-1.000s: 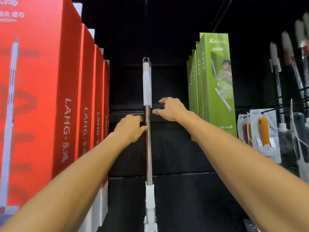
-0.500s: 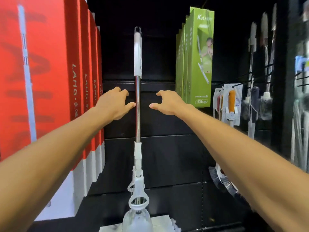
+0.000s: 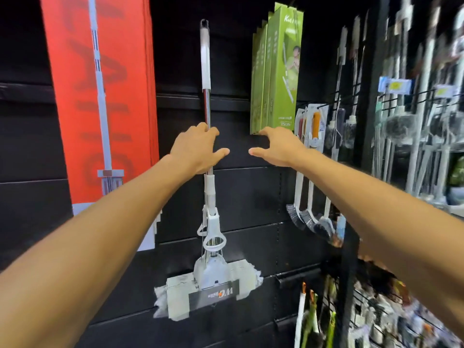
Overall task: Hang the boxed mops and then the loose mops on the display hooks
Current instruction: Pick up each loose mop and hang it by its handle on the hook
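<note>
Where left hand [image 3: 198,149] covers mop pole [image 3: 206,104], contact unclear, fingers seemingly loose; right hand [image 3: 278,146] spread, apart.

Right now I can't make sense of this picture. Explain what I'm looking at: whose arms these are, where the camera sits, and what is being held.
There is no machine here. The picture comes from a camera worn on a person's head, looking forward and down, so the two arms are that person's own. They face a dark shop display wall.

A loose mop hangs upright on the wall, its flat head at the bottom. The left hand is in front of its metal pole, fingers loosely spread, not clearly gripping it. The right hand is open in the air beside the pole, holding nothing.

Red mop boxes hang to the left, green mop boxes to the right, with brushes further right.
</note>
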